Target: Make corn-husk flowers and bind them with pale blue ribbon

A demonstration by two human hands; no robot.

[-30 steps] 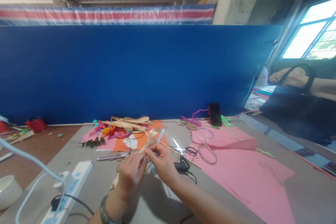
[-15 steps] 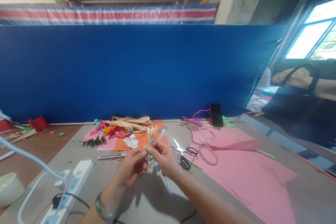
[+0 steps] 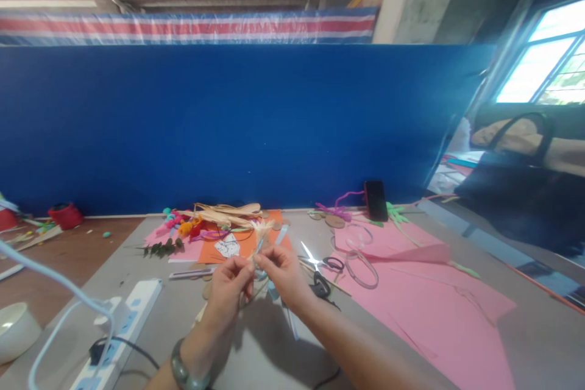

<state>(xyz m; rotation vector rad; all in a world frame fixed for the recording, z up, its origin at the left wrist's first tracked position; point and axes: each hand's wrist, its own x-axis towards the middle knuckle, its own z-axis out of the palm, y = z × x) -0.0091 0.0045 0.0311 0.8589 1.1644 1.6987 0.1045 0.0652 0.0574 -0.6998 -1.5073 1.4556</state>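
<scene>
My left hand (image 3: 230,287) and my right hand (image 3: 282,269) meet over the middle of the table, thumbs and fingertips pinched close together. Between them is a small bundle of pale raffia (image 3: 262,230), its frayed tuft sticking up above the fingertips. Most of its lower part is hidden by my fingers. An orange sheet (image 3: 208,251) lies behind the hands, with a white speckled paper piece (image 3: 227,245) on it. To the right of my right hand rest open scissors with black handles (image 3: 333,264). Left of my left hand is a utility knife (image 3: 189,273).
Flat raffia strips (image 3: 228,214) and a green leafy sprig (image 3: 163,248) lie at the back left. A white power strip (image 3: 132,323) with cables sits at front left. Pink paper (image 3: 439,304) covers the right side, and a phone (image 3: 375,201) leans against the blue partition (image 3: 256,122).
The raffia tuft now stands more upright and looks more fanned out. My left hand and wrist have turned and shifted slightly. Both hands keep their pinch.
</scene>
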